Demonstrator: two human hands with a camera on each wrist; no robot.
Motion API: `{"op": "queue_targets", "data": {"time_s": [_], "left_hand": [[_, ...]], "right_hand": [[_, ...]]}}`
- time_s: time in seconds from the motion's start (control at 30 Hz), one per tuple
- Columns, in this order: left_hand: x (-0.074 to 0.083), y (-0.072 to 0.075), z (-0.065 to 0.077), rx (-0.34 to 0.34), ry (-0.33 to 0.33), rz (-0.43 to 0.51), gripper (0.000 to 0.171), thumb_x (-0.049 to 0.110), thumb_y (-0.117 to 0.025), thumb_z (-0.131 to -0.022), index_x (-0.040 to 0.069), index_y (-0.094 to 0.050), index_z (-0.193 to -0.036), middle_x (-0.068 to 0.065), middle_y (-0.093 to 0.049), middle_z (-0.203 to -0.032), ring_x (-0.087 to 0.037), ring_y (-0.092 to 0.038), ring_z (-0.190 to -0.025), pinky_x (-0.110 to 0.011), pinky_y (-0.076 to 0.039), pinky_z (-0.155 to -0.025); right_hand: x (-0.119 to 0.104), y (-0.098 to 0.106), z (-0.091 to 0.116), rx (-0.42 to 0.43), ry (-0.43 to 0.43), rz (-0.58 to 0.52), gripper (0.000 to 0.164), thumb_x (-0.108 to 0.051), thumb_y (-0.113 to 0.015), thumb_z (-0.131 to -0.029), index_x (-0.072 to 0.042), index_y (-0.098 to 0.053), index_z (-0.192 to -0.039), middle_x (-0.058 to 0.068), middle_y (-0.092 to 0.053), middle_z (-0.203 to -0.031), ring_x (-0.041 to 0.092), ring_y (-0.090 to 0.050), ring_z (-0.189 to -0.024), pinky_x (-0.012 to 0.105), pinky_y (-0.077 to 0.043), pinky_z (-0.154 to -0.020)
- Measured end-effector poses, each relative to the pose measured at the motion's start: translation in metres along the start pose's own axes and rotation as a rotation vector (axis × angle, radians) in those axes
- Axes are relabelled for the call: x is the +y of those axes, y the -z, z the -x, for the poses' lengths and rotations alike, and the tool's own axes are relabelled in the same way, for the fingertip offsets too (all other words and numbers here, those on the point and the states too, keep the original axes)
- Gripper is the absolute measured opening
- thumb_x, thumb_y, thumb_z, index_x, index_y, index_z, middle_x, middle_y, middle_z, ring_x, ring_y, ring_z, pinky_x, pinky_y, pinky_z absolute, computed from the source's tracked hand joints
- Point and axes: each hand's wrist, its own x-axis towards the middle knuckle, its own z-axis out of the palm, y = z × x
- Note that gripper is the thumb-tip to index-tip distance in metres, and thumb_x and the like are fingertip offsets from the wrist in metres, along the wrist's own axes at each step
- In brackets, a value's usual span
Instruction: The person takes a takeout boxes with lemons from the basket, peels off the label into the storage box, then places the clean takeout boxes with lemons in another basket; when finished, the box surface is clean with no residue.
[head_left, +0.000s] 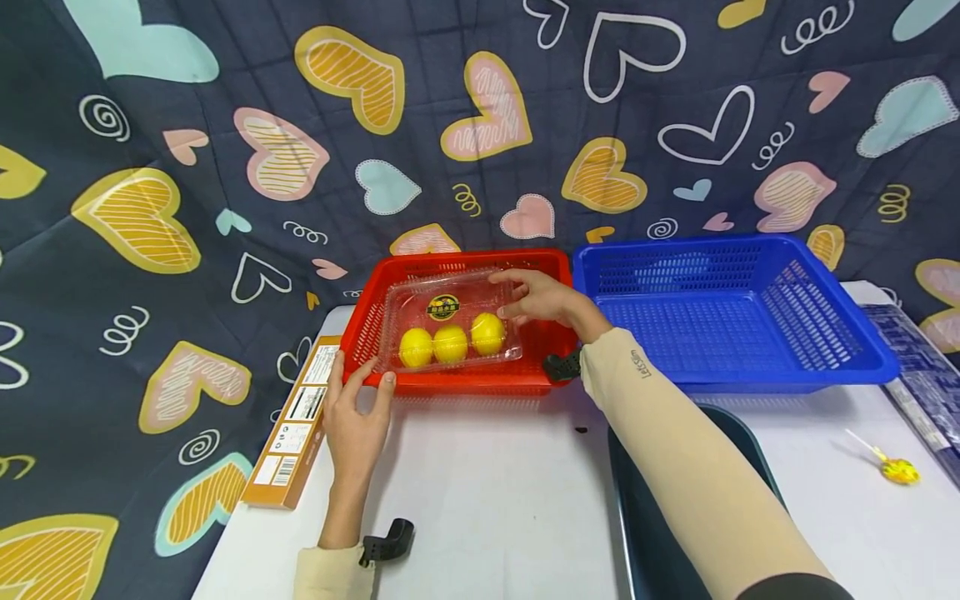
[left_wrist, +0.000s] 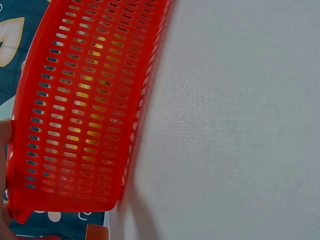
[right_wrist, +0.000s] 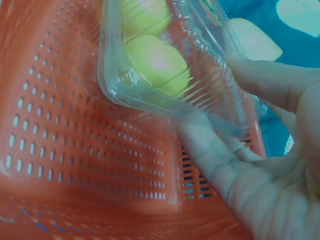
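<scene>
A clear plastic clamshell box (head_left: 411, 304) with a black-and-gold label holds three lemons (head_left: 450, 343) in a row. It tilts over the inside of the red basket (head_left: 465, 382). With thumb and fingers, my right hand (head_left: 546, 300) pinches the box's right end; the right wrist view shows the thumb and fingers on either side of its edge (right_wrist: 145, 102). My left hand (head_left: 356, 427) touches the red basket's front left corner, fingers spread along the rim. In the left wrist view only bits of that hand show, beside the basket's slotted wall (left_wrist: 85, 110).
A blue basket (head_left: 825, 379) stands right of the red one. Under my right forearm is a dark green bin (head_left: 652, 517). An orange-and-white carton (head_left: 288, 433) lies at left, a yellow-wrapped lollipop (head_left: 898, 471) at right. A heart-patterned cloth (head_left: 420, 83) hangs behind.
</scene>
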Motion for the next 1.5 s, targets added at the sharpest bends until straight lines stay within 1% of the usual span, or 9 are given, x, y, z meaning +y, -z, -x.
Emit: {"op": "queue_targets", "data": {"time_s": [0.1,0.4,0.5,0.63,0.77,0.97,1.17,1.37,1.5], "left_hand": [[0.0,0.0,0.0,-0.001,0.0,-0.001,0.046,0.041,-0.07,-0.094,0.016,-0.069,-0.133,-0.003,-0.032,-0.167,-0.032,-0.029,-0.154,-0.069,-0.028,-0.119],[-0.002,-0.002,0.0,-0.003,-0.001,-0.002,0.046,0.042,-0.069,-0.094,0.018,-0.069,-0.133,-0.002,-0.032,-0.167,-0.032,-0.029,-0.155,-0.069,-0.028,-0.119],[-0.001,-0.001,0.0,-0.001,-0.004,0.006,0.046,0.041,-0.069,-0.095,0.017,-0.069,-0.133,-0.004,-0.032,-0.167,-0.034,-0.03,-0.154,-0.07,-0.028,-0.118],[-0.001,-0.001,-0.001,0.008,-0.02,0.015,0.043,0.038,-0.071,-0.094,0.015,-0.07,-0.132,-0.005,-0.034,-0.167,-0.034,-0.031,-0.153,-0.068,-0.027,-0.12],[-0.002,0.0,-0.001,0.012,-0.035,0.026,0.042,0.036,-0.072,-0.094,0.014,-0.071,-0.13,-0.006,-0.034,-0.166,-0.034,-0.032,-0.153,-0.066,-0.027,-0.12],[-0.002,0.0,-0.001,0.006,-0.03,0.022,0.044,0.038,-0.071,-0.094,0.014,-0.07,-0.131,-0.006,-0.034,-0.166,-0.034,-0.032,-0.153,-0.067,-0.027,-0.12],[-0.001,0.001,-0.001,0.01,-0.029,0.032,0.044,0.038,-0.071,-0.094,0.014,-0.07,-0.131,-0.006,-0.035,-0.166,-0.034,-0.032,-0.153,-0.067,-0.027,-0.12],[-0.001,0.0,-0.001,0.014,-0.034,0.039,0.044,0.039,-0.071,-0.094,0.013,-0.07,-0.131,-0.008,-0.035,-0.166,-0.034,-0.033,-0.153,-0.067,-0.028,-0.12],[-0.001,-0.001,-0.001,0.017,-0.035,0.037,0.044,0.038,-0.071,-0.094,0.013,-0.07,-0.13,-0.007,-0.035,-0.166,-0.032,-0.032,-0.153,-0.065,-0.029,-0.12]], "right_hand": [[0.0,0.0,0.001,0.009,0.018,-0.021,0.062,-0.007,-0.071,-0.093,-0.016,-0.049,-0.15,0.024,-0.049,-0.134,0.028,-0.057,-0.107,0.036,-0.062,-0.089],[0.0,-0.001,0.003,0.041,0.052,-0.055,0.05,-0.013,-0.074,-0.093,-0.011,-0.056,-0.139,0.019,-0.053,-0.118,0.024,-0.068,-0.087,0.041,-0.063,-0.087],[0.0,0.0,0.003,0.038,0.059,-0.048,0.05,-0.011,-0.074,-0.093,-0.009,-0.055,-0.139,0.021,-0.052,-0.123,0.025,-0.066,-0.088,0.041,-0.063,-0.086],[-0.001,0.002,0.003,0.019,0.056,-0.039,0.056,-0.009,-0.073,-0.093,-0.013,-0.053,-0.145,0.021,-0.049,-0.134,0.026,-0.062,-0.094,0.04,-0.063,-0.086],[-0.002,0.003,0.004,0.004,0.042,-0.023,0.063,-0.008,-0.072,-0.093,-0.017,-0.049,-0.151,0.022,-0.049,-0.134,0.026,-0.062,-0.099,0.038,-0.063,-0.086],[-0.005,0.002,0.008,0.001,0.044,0.008,0.064,-0.008,-0.072,-0.092,-0.015,-0.048,-0.151,0.022,-0.051,-0.138,0.029,-0.061,-0.105,0.041,-0.062,-0.087],[-0.005,0.002,0.008,0.016,0.053,-0.017,0.056,-0.015,-0.074,-0.093,-0.012,-0.053,-0.145,0.021,-0.053,-0.135,0.028,-0.064,-0.094,0.042,-0.063,-0.084],[-0.004,0.002,0.008,0.048,0.077,-0.049,0.055,-0.007,-0.074,-0.091,-0.009,-0.056,-0.143,0.019,-0.049,-0.138,0.025,-0.059,-0.089,0.038,-0.064,-0.076],[-0.004,0.002,0.01,0.079,0.089,-0.065,0.055,-0.004,-0.074,-0.09,-0.012,-0.058,-0.143,0.016,-0.052,-0.132,0.022,-0.059,-0.083,0.032,-0.063,-0.067]]}}
